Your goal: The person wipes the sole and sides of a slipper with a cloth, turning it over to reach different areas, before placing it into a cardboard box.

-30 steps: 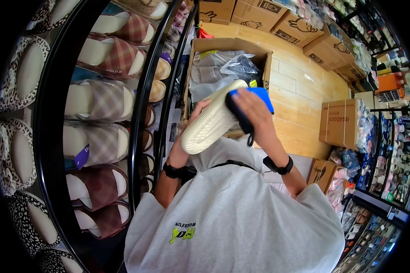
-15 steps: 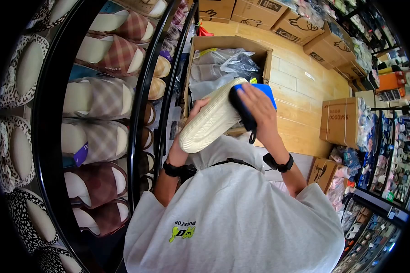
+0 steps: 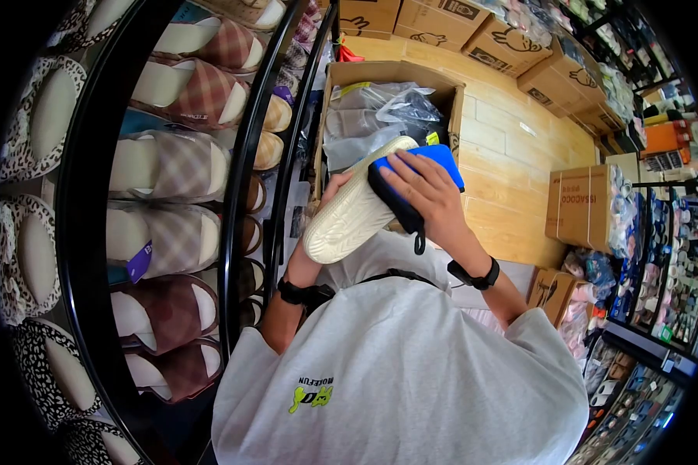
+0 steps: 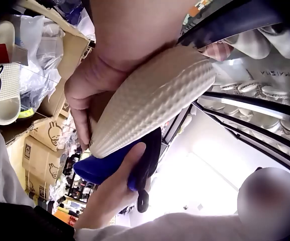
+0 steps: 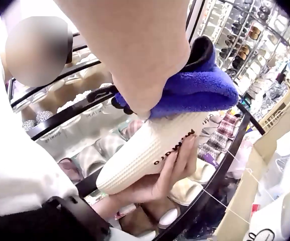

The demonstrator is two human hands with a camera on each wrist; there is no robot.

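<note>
A cream slipper is held tilted, its patterned sole facing up in the head view. The left hand grips it from the left side; in the right wrist view that hand's fingers lie along the slipper beside dark lettering. The right hand holds a blue and black cloth pad against the sole, fingers spread over its top. In the left wrist view the right thumb presses the pad's near side, and the blue plush touches the slipper in the right wrist view.
An open carton of bagged slippers stands just beyond the hands. Racks of slippers with black rails run close on the left. More cartons line the right side of the wooden floor.
The right hand and pad have moved left and slightly down over the sole since half a second ago. The left hand keeps its grip, and the slipper has barely shifted.
</note>
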